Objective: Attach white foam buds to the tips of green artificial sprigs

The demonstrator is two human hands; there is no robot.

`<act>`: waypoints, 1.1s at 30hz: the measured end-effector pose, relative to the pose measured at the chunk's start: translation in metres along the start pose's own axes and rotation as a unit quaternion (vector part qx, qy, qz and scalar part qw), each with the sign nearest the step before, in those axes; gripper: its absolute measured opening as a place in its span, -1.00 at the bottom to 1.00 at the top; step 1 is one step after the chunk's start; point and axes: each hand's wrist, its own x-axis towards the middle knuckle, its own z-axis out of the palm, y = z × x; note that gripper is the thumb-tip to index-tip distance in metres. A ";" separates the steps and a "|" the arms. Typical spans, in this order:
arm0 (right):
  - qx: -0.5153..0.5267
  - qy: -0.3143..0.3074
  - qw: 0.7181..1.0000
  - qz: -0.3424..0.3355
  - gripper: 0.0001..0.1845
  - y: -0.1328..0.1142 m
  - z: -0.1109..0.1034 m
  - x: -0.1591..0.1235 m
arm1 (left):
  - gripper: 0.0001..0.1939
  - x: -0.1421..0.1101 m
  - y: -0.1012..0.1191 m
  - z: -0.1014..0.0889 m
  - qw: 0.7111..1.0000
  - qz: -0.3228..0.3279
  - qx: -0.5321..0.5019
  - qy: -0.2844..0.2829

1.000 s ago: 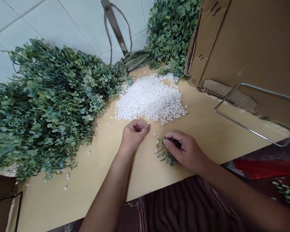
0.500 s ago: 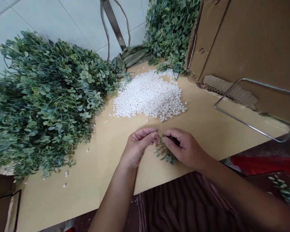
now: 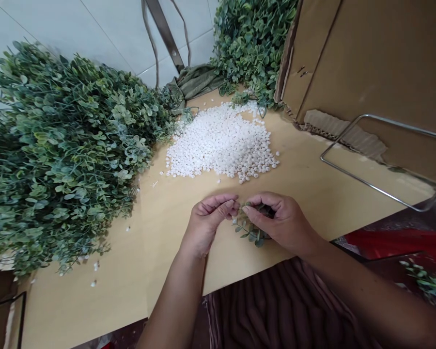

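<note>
My right hand [image 3: 281,223] is closed round a small green leafy sprig [image 3: 250,230] just above the wooden tabletop [image 3: 160,271]. Against the sprig's top end my left hand [image 3: 210,218] is pinched shut; the tiny thing between its fingertips is too small to make out. The two hands touch at the fingertips. A heap of small white pieces [image 3: 221,144] lies on the table a short way beyond the hands.
A big pile of green leafy sprigs [image 3: 61,145] covers the table's left side, and another pile [image 3: 250,43] sits at the back. A cardboard box [image 3: 366,63] and a metal wire frame [image 3: 378,155] stand at the right. A few white pieces lie scattered at the left front.
My left hand came back from the edge of the white heap, pinched, and met the sprig in my right hand. The right hand has barely moved.
</note>
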 end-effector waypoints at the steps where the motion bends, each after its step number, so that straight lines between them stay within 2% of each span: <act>1: -0.003 0.001 1.000 -0.003 -0.88 0.000 0.000 0.000 | -0.82 0.000 0.000 0.000 1.000 -0.001 0.005 -0.003; 9: -0.026 -0.003 0.999 -0.044 -0.86 0.001 0.000 0.001 | -0.82 0.000 -0.002 0.005 0.998 0.020 0.051 0.011; 17: -0.082 0.017 0.996 -0.032 -0.85 0.004 0.001 -0.001 | -0.86 -0.001 -0.004 0.010 0.995 0.022 0.093 0.025; 27: -0.115 0.034 0.991 -0.053 -0.83 0.004 0.002 0.000 | -0.89 -0.001 -0.006 0.013 0.996 0.024 0.079 0.029; 33: -0.125 0.030 0.991 -0.038 -0.81 0.003 0.003 -0.001 | -0.89 -0.001 -0.006 0.013 0.996 0.018 0.078 0.035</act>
